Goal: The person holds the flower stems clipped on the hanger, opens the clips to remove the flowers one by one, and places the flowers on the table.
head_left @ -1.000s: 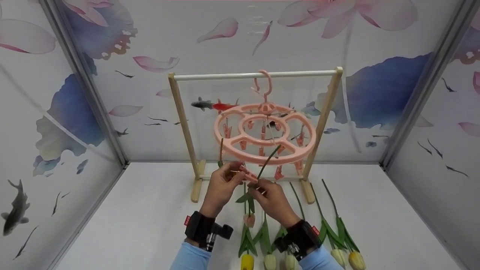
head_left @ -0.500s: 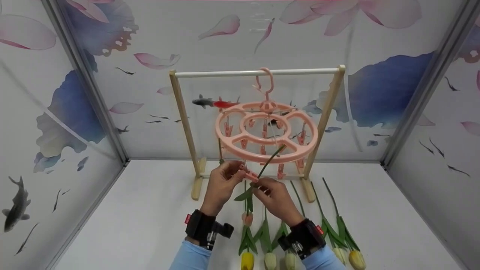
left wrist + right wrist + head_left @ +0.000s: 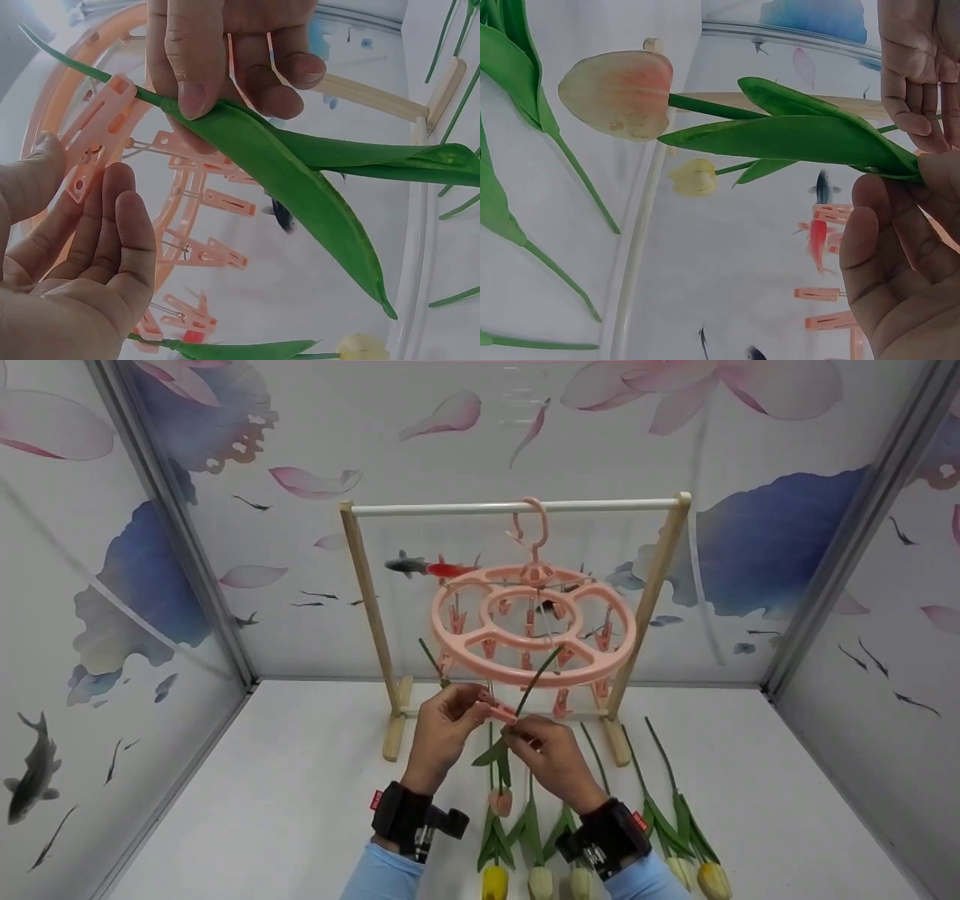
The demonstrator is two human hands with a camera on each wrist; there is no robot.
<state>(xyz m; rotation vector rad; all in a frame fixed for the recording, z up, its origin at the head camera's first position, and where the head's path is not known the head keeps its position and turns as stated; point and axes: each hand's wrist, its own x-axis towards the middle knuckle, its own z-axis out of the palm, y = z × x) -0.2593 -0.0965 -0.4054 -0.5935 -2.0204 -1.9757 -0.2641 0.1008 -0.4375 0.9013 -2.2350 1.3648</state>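
Note:
My left hand (image 3: 442, 731) pinches a pink clothespin (image 3: 101, 135) between thumb and fingers, below the front rim of a round pink clip hanger (image 3: 491, 664). My right hand (image 3: 551, 754) pinches a peach tulip (image 3: 619, 94) by its green stem, just where the leaves begin. The flower hangs head down, its bare stem slanting up toward the hanger rim. In the left wrist view the clothespin's tip overlaps the stem; whether it clamps it cannot be told. Behind my left hand, a pale yellow tulip (image 3: 694, 178) hangs from the hanger's left side.
A wooden rack (image 3: 360, 592) with a white bar (image 3: 442, 510) carries the hanger. Several clothespins (image 3: 560, 701) dangle beneath it. More tulips (image 3: 712, 879) lie on the white table (image 3: 247, 810) in front and to the right. Printed panels surround the table.
The hanging tulip's stem at the left has swung from upright to leaning left. Both hands keep nearly the same place and grip; the peach tulip has shifted only slightly.

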